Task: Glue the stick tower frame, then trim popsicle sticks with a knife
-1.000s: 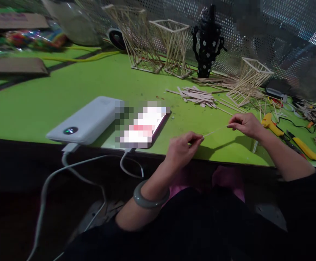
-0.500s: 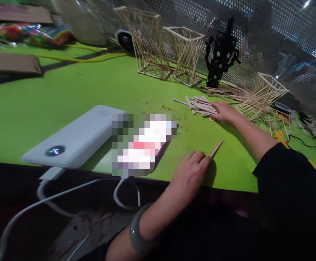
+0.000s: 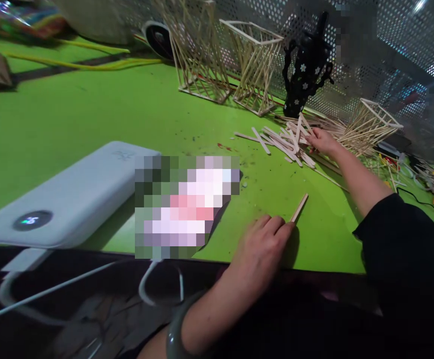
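Observation:
My left hand [image 3: 265,244] is closed on a flat wooden craft stick [image 3: 299,207], which pokes out past the fingers above the front of the green table. Farther back, my right hand [image 3: 322,141] pinches at the edge of a loose pile of craft sticks [image 3: 280,142]. At its fingertips a pale craft stick [image 3: 306,124] is raised at a slant, touching or close to another upright one. My fingers partly hide how many are gripped. Behind this hand, a leaning frame of thin sticks [image 3: 368,127] stands near more thin sticks.
A white power bank [image 3: 74,189] and a blurred-out phone [image 3: 190,204], both cabled, lie at the left front of the table [image 3: 89,109]. Two stick towers [image 3: 256,75] and a black flowered cup [image 3: 302,75] stand along the perforated metal panel [image 3: 359,65].
My right hand has lifted slightly from the pile, raising sticks that lay flat, and the pile has spread. My left hand still holds its stick. The view has shifted a little.

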`<state>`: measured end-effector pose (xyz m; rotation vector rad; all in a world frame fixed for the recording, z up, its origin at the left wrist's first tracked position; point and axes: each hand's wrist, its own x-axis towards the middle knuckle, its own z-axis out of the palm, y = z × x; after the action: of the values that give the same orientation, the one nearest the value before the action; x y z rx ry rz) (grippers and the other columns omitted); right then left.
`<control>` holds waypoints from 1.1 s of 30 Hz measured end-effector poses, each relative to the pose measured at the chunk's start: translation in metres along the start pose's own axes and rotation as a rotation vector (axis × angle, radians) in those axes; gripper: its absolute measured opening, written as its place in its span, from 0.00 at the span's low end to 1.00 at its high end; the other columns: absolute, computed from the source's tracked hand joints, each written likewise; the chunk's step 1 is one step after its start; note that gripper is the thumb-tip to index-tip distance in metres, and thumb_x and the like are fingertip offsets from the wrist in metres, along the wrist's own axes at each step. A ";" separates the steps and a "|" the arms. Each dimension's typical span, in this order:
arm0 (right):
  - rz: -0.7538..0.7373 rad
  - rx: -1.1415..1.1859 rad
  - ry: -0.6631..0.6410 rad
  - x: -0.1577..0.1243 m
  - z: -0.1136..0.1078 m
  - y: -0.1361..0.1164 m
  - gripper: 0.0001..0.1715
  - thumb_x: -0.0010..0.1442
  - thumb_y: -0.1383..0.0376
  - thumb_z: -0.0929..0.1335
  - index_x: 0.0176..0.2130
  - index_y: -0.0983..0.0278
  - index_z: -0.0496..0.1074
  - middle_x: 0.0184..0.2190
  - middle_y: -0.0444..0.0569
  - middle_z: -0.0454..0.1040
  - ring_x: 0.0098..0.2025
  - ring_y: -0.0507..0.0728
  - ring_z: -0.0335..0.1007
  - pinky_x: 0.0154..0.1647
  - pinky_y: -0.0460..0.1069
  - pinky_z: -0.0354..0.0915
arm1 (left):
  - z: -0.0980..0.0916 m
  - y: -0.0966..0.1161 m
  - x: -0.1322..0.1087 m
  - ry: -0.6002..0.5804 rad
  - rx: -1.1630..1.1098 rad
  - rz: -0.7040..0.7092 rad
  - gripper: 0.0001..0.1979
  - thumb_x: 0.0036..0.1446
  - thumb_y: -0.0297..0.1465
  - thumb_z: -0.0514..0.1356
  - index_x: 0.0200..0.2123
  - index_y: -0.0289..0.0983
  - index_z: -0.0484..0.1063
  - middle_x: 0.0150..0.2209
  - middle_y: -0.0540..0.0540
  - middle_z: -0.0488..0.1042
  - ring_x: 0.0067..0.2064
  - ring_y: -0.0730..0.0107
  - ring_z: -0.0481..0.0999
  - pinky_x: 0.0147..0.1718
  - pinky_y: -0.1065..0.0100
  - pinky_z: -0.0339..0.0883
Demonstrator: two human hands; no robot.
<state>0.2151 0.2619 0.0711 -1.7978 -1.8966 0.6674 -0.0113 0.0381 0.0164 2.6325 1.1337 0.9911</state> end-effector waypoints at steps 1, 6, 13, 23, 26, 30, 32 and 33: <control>0.025 0.007 0.011 0.001 0.001 0.000 0.11 0.60 0.64 0.63 0.42 0.66 0.68 0.30 0.45 0.71 0.22 0.49 0.64 0.28 0.47 0.64 | 0.000 0.000 0.000 0.006 0.003 0.002 0.11 0.56 0.20 0.53 0.39 0.33 0.73 0.28 0.45 0.74 0.28 0.66 0.69 0.25 0.66 0.67; 0.045 -0.222 0.113 0.008 -0.001 0.000 0.14 0.61 0.62 0.62 0.39 0.68 0.72 0.33 0.50 0.75 0.31 0.54 0.70 0.35 0.50 0.65 | 0.001 0.000 0.000 0.007 0.000 0.012 0.10 0.57 0.21 0.54 0.39 0.33 0.73 0.28 0.44 0.74 0.29 0.66 0.69 0.26 0.66 0.66; -0.240 -0.533 0.199 -0.009 0.008 -0.034 0.22 0.59 0.66 0.63 0.53 0.67 0.70 0.54 0.56 0.70 0.54 0.62 0.64 0.55 0.56 0.59 | 0.001 -0.001 -0.002 -0.005 0.016 0.004 0.09 0.57 0.20 0.53 0.32 0.34 0.72 0.27 0.46 0.73 0.28 0.67 0.69 0.26 0.66 0.66; -0.188 -0.919 -0.010 -0.005 0.050 -0.070 0.18 0.61 0.65 0.63 0.45 0.72 0.76 0.48 0.64 0.74 0.52 0.67 0.66 0.50 0.56 0.61 | 0.002 0.000 -0.002 -0.028 -0.006 -0.036 0.06 0.55 0.20 0.56 0.32 0.34 0.72 0.28 0.47 0.74 0.29 0.67 0.70 0.26 0.67 0.65; -0.164 -0.848 -0.018 -0.006 0.043 -0.068 0.17 0.60 0.67 0.62 0.42 0.69 0.77 0.45 0.61 0.76 0.47 0.64 0.70 0.46 0.55 0.62 | 0.003 -0.001 -0.002 -0.026 -0.007 -0.029 0.06 0.54 0.20 0.57 0.33 0.33 0.72 0.29 0.46 0.75 0.29 0.66 0.70 0.26 0.67 0.66; -0.138 -0.524 0.035 -0.004 0.029 -0.055 0.13 0.59 0.66 0.64 0.38 0.66 0.77 0.38 0.52 0.78 0.40 0.58 0.72 0.40 0.51 0.63 | 0.004 -0.002 -0.002 -0.009 -0.001 -0.018 0.06 0.54 0.19 0.56 0.34 0.32 0.72 0.29 0.46 0.75 0.29 0.67 0.70 0.26 0.67 0.67; -0.142 -0.296 0.086 -0.004 0.022 -0.049 0.09 0.57 0.67 0.65 0.34 0.67 0.76 0.33 0.49 0.78 0.37 0.55 0.72 0.39 0.49 0.63 | 0.005 -0.002 -0.002 -0.007 0.009 -0.022 0.06 0.55 0.20 0.56 0.32 0.32 0.72 0.28 0.46 0.74 0.29 0.67 0.70 0.26 0.67 0.67; -0.130 -0.165 0.099 -0.005 0.018 -0.047 0.07 0.57 0.69 0.66 0.32 0.67 0.74 0.30 0.47 0.77 0.34 0.53 0.71 0.39 0.48 0.64 | 0.006 -0.002 -0.002 -0.007 0.015 -0.025 0.06 0.55 0.20 0.56 0.32 0.33 0.72 0.27 0.46 0.74 0.29 0.67 0.70 0.26 0.66 0.67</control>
<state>0.1672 0.2542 0.0858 -1.7508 -2.0313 0.3797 -0.0102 0.0390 0.0099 2.6246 1.1747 0.9718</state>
